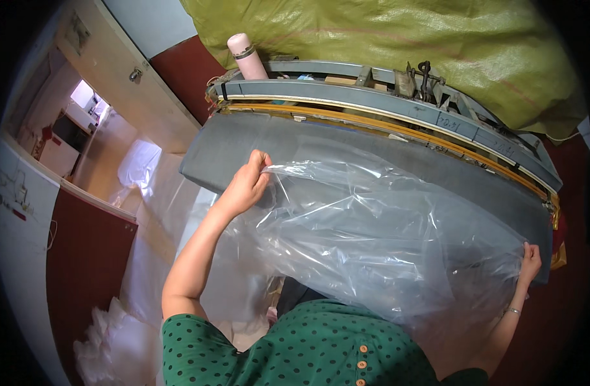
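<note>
A large clear plastic sheet or bag (372, 238) is spread over a grey padded table top (243, 145). My left hand (246, 183) pinches its upper left edge, fingers closed on the film. My right hand (530, 260) grips the sheet's far right edge near the table's right end; a bracelet is on that wrist. The sheet hangs loosely between the two hands and crinkles in the middle. My green dotted top fills the lower part of the view.
Behind the grey top runs a metal frame with rails and a yellow strip (385, 103). A pink bottle (246, 56) stands on it. A big yellow-green sack (404, 38) lies behind. More clear plastic (140, 270) is piled at the left by an open door (124, 83).
</note>
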Tool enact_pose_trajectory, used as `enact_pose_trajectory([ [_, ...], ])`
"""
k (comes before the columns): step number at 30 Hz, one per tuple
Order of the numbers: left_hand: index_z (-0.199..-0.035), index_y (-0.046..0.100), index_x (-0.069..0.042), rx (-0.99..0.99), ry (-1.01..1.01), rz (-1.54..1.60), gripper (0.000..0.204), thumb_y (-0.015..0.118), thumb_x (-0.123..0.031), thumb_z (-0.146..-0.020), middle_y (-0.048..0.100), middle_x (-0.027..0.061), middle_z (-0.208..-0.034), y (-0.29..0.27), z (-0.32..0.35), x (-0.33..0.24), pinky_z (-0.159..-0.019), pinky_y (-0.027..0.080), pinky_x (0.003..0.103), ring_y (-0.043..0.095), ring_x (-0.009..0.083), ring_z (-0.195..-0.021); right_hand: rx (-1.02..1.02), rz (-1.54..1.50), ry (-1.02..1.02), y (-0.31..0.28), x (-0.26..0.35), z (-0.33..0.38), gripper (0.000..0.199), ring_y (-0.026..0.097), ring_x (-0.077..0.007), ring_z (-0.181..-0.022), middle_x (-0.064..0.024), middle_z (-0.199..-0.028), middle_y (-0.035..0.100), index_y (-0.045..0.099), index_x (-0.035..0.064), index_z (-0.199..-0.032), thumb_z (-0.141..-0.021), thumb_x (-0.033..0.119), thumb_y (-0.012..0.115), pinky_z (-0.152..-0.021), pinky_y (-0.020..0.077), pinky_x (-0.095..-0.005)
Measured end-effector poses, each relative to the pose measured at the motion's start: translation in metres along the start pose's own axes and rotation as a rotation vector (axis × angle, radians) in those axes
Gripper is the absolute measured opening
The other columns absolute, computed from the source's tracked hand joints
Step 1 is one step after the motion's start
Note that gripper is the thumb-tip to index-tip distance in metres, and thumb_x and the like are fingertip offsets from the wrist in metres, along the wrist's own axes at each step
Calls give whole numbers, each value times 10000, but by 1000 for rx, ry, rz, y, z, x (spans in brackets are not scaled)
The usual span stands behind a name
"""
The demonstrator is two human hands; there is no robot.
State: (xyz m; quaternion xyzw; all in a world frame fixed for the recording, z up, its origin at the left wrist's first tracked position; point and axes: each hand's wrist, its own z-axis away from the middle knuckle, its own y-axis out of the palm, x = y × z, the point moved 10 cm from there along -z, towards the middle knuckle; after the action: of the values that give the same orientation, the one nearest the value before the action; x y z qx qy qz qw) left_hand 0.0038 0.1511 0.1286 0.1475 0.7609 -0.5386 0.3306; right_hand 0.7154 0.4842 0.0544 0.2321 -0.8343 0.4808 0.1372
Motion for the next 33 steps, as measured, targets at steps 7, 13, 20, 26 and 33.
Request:
enact_pose_trajectory([
  [7,-1071,431,-73,245,-62,649,413,698,-66,-756,498,-13,-877,8,-11,-7,-729,392,196,477,61,-808,-22,-26,-11,0,2,2,296,373,-122,-562,-44,-595,401,513,14,-764,-862,278,602,-538,371,-275],
  [13,-1025,489,-80,286,-166,946,386,742,-162,-746,515,-29,-848,2,-13,9,-713,391,189,485,52,-792,-7,-7,-6,1,-1,1,294,363,-121,-562,-44,-593,390,507,10,-762,-864,270,600,-533,363,-272],
  [20,-958,541,-46,162,-192,826,175,639,-36,-813,562,-29,-828,3,-35,17,-701,426,202,521,58,-764,-13,-23,-13,0,-3,1,293,341,-117,-569,-37,-598,371,496,8,-760,-865,261,599,-532,351,-267],
  [26,-938,539,-16,135,-57,15,181,621,25,-782,575,18,-787,16,-67,37,-643,442,240,544,79,-735,-9,-23,22,0,-1,1,279,361,-100,-583,-23,-604,401,501,13,-767,-866,254,601,-550,367,-257],
  [33,-792,571,-22,-161,238,-338,82,627,-51,-738,574,125,-786,33,-102,18,-647,450,393,568,324,-772,-25,-25,3,0,-6,0,270,360,-89,-574,-13,-595,410,502,20,-759,-863,247,606,-533,363,-256],
])
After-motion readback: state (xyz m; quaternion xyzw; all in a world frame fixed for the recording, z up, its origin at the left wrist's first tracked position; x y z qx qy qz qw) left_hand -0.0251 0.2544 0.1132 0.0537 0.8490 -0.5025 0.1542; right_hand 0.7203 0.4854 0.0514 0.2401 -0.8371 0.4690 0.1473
